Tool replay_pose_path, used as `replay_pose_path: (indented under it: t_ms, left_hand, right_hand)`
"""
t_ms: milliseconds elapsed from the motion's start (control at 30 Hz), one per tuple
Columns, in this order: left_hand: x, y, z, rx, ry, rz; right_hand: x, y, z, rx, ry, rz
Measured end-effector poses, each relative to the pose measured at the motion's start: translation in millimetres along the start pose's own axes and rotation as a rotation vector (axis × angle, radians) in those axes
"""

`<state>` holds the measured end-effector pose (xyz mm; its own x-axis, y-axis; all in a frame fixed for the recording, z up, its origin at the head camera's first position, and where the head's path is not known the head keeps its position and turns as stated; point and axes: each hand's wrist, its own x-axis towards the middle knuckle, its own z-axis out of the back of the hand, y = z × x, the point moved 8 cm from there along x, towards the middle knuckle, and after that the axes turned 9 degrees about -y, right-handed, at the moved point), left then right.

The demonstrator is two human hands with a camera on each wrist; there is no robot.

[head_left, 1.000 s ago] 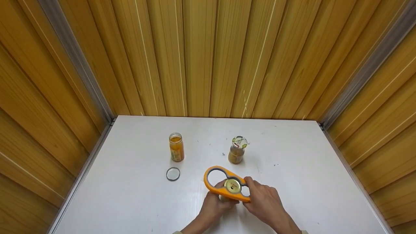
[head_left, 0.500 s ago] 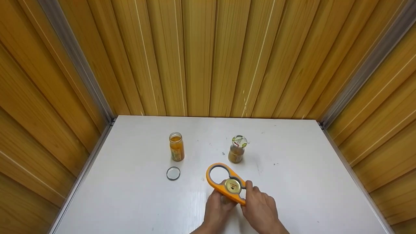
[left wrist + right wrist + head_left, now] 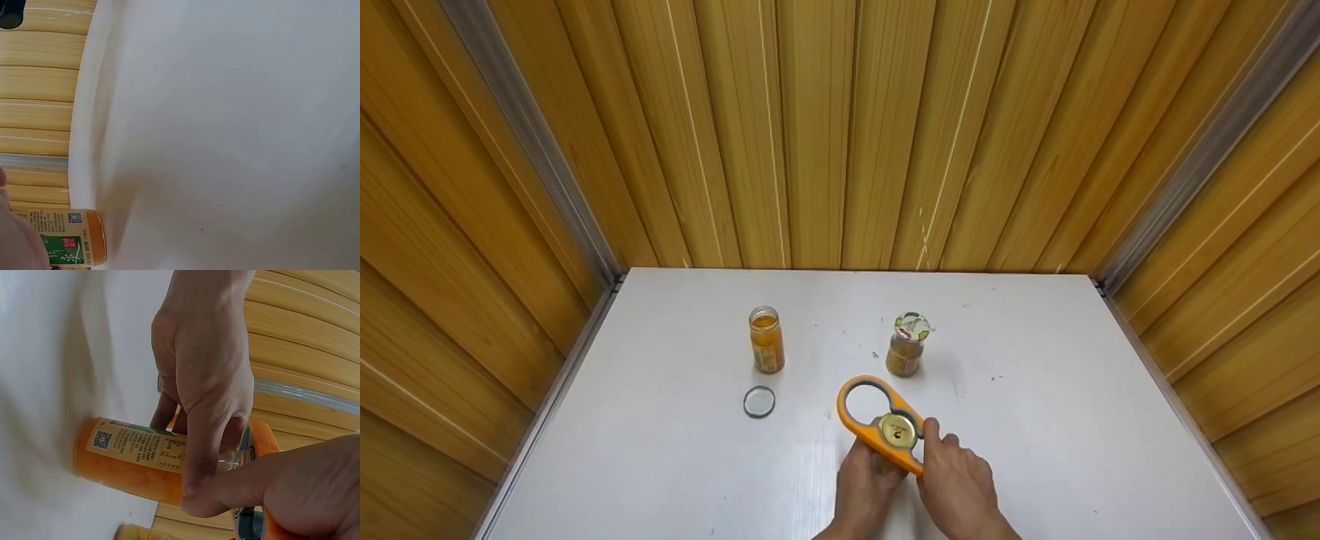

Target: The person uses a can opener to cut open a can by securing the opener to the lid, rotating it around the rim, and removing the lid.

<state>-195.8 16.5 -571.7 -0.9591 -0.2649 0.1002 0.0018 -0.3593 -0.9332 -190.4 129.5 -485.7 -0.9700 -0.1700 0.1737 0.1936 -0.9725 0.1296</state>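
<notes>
My left hand grips a glass jar of orange contents, its fingers wrapped round the upper body. The label and base show in both wrist views. Over the jar's gold lid sits an orange jar opener with a grey lining, the lid inside its middle ring. My right hand holds the near right end of the opener, thumb on one side. In the right wrist view, the right hand lies close beside the left at the jar's neck. The opener's gripped end is largely hidden by the right hand.
An uncovered jar of orange contents stands at the back left, with a loose lid in front of it. A jar with a patterned lid stands beyond the opener. Wood-panelled walls bound the white table.
The opener has swung clockwise in the head view, its right end coming nearer the person with the right hand. Both forearms have shifted slightly. The standing jars and loose lid have stayed put.
</notes>
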Motion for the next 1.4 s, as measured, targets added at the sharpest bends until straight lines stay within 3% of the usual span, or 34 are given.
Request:
replay_pose_path:
  t_ms: [133,233,367,567,733,900,1200,1400]
  left_hand:
    - [2.3,2.2,-0.2,-0.006,0.016,0.027]
    - [4.4,2.4,-0.9,-0.063,0.054,0.027]
    - [7.5,-1.3,-1.4,-0.125,0.109,-0.017]
    - [10.6,-5.9,-2.4,-0.115,0.147,-0.073]
    - [11.4,-6.0,-3.9,-0.136,0.183,-0.072]
    - [13.9,-10.8,-1.9,-0.181,0.23,-0.147]
    - [17.3,-2.8,-4.9,-0.216,0.426,-0.088]
    - [21.3,-5.9,-4.3,-0.236,0.58,-0.141]
  right_hand:
    - [1.6,1.8,-0.5,-0.02,-0.02,0.0]
    - [2.3,1.7,-0.9,-0.013,-0.033,0.006]
    - [2.5,-0.6,-0.3,0.003,-0.051,0.029]
    - [2.7,-4.2,1.2,-0.01,-0.074,0.08]
    - [4.3,-8.3,-2.0,-0.005,-0.021,0.081]
    - [6.8,-11.9,-3.9,-0.008,-0.008,0.112]
    - [9.6,-22.7,-5.1,0.005,0.009,0.161]
    - [15.5,-24.3,-4.9,0.045,0.027,0.24]
